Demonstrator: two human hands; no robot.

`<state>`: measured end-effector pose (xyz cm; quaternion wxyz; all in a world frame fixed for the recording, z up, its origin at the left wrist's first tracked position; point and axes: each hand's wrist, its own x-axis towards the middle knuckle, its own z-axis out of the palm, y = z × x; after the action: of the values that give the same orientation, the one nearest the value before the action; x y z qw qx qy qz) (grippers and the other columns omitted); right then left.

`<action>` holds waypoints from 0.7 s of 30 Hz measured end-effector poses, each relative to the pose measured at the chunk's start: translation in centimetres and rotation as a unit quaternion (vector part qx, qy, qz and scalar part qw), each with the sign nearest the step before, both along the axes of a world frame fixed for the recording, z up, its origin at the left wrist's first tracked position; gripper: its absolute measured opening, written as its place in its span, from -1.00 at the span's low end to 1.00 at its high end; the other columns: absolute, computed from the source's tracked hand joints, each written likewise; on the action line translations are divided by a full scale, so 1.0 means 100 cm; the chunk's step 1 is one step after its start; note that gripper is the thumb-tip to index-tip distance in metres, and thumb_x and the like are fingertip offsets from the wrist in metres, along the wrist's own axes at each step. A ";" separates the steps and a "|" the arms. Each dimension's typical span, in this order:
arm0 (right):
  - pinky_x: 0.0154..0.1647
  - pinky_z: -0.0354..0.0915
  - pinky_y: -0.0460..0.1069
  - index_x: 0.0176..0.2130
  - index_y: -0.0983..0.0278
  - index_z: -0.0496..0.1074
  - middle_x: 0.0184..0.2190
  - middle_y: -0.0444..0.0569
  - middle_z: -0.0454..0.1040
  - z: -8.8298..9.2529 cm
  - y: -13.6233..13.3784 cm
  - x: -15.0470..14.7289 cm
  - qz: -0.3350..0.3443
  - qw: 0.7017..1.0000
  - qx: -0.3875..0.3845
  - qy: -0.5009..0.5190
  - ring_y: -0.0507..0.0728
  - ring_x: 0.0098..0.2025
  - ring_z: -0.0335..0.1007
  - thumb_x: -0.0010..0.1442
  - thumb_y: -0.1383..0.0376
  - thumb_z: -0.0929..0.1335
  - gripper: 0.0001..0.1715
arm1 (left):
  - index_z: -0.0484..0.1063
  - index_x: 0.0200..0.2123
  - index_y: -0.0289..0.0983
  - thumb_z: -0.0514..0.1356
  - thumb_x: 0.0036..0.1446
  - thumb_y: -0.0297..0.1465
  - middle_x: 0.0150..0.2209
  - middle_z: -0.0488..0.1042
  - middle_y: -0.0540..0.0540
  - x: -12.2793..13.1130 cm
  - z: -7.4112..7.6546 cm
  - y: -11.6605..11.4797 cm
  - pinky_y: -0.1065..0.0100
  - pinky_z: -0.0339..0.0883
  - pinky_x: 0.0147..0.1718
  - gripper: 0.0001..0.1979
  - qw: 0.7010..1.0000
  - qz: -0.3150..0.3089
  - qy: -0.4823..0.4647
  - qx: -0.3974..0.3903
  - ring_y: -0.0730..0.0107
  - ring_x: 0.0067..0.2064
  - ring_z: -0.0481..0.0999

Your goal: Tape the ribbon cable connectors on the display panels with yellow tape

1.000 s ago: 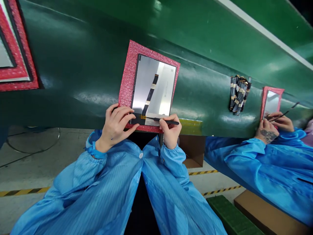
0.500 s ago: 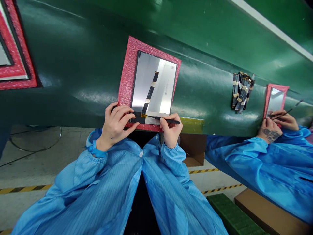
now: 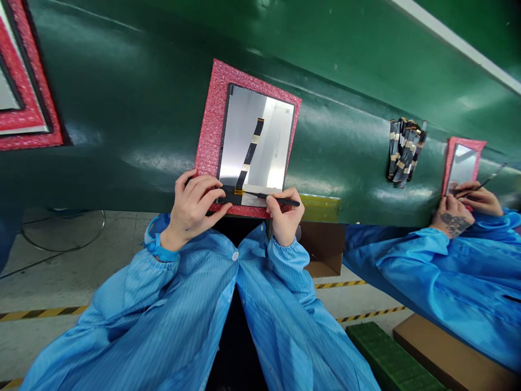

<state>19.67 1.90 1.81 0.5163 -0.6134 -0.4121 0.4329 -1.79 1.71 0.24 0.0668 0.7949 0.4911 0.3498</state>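
A rectangular silver-backed display panel [image 3: 255, 136] lies on a pink bubble-wrap pad [image 3: 208, 125], with a black and gold ribbon cable [image 3: 249, 147] running up its back. My left hand [image 3: 193, 209] grips the panel's lower left corner, its fingers over a dark strip at the bottom edge. My right hand [image 3: 285, 214] holds black tweezers [image 3: 273, 198], whose tip reaches a small orange tab [image 3: 239, 191] at the cable's lower end. The hands hide the panel's lower corners.
The pad rests on a green conveyor belt [image 3: 134, 103]. On the belt lie a bundle of ribbon cables [image 3: 405, 149] and another padded panel [image 3: 24, 81]. A co-worker's hands [image 3: 468, 209] work on a further panel [image 3: 462, 165] at right. Cardboard [image 3: 323, 250] and striped floor tape lie below.
The belt, the bundle and the co-worker's panel have shifted slightly right in view. My hands and the tweezers stay nearly still at the orange tab.
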 end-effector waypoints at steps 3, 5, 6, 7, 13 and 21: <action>-0.61 0.25 -0.11 -0.43 0.20 0.34 -0.57 -0.26 0.37 0.000 0.001 0.000 0.002 1.000 0.007 0.003 -0.06 -0.64 0.24 0.06 0.26 0.48 -0.77 | 0.42 -0.16 -0.16 0.31 0.14 -0.39 -0.13 0.58 -0.08 0.000 0.000 0.000 -0.06 0.30 0.14 -0.80 1.000 -0.004 0.001 0.005 0.15 -0.05 0.57; -0.61 0.25 -0.11 -0.43 0.20 0.34 -0.56 -0.26 0.37 -0.001 0.001 0.000 0.002 1.000 0.006 0.002 -0.06 -0.64 0.24 0.06 0.25 0.48 -0.76 | 0.43 -0.13 -0.15 0.30 0.15 -0.40 -0.12 0.60 -0.07 0.000 0.000 -0.001 -0.06 0.29 0.14 -0.80 1.000 -0.008 0.000 0.005 0.15 -0.04 0.57; -0.61 0.25 -0.11 -0.42 0.20 0.34 -0.56 -0.25 0.37 -0.001 0.001 0.000 0.002 1.000 0.005 0.000 -0.06 -0.64 0.24 0.06 0.24 0.48 -0.76 | 0.44 -0.12 -0.15 0.30 0.16 -0.41 -0.11 0.60 -0.07 0.000 0.000 -0.001 -0.07 0.28 0.14 -0.79 1.000 -0.010 0.001 0.008 0.15 -0.04 0.57; -0.61 0.25 -0.11 -0.42 0.20 0.34 -0.56 -0.25 0.37 -0.001 0.001 0.000 0.002 1.000 0.004 -0.001 -0.05 -0.63 0.24 0.06 0.23 0.48 -0.75 | 0.45 -0.11 -0.15 0.30 0.16 -0.41 -0.10 0.61 -0.07 0.000 0.000 -0.002 -0.07 0.28 0.14 -0.79 1.000 -0.012 0.004 0.011 0.15 -0.04 0.58; -0.61 0.25 -0.11 -0.43 0.20 0.33 -0.58 -0.26 0.36 -0.001 0.001 0.000 -0.002 1.000 0.007 0.006 -0.05 -0.64 0.24 0.05 0.24 0.49 -0.75 | 0.47 0.05 -0.15 0.27 0.16 -0.53 -0.07 0.63 -0.10 0.004 -0.003 -0.008 -0.11 0.27 0.17 -0.62 0.999 -0.040 0.000 0.021 0.13 -0.01 0.58; -0.61 0.25 -0.10 -0.44 0.19 0.33 -0.58 -0.25 0.35 -0.001 0.002 -0.001 -0.002 1.000 -0.002 -0.006 -0.04 -0.63 0.24 0.05 0.22 0.48 -0.75 | 0.22 0.35 -0.10 0.11 0.25 -0.56 0.13 0.55 -0.15 0.011 -0.003 -0.017 -0.13 0.16 0.28 -0.38 0.998 -0.048 0.033 -0.024 0.13 0.11 0.54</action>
<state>19.54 2.08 1.73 0.5132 -0.6179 -0.4129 0.4293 -0.68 0.03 -0.11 0.0868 0.8269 0.4623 0.3082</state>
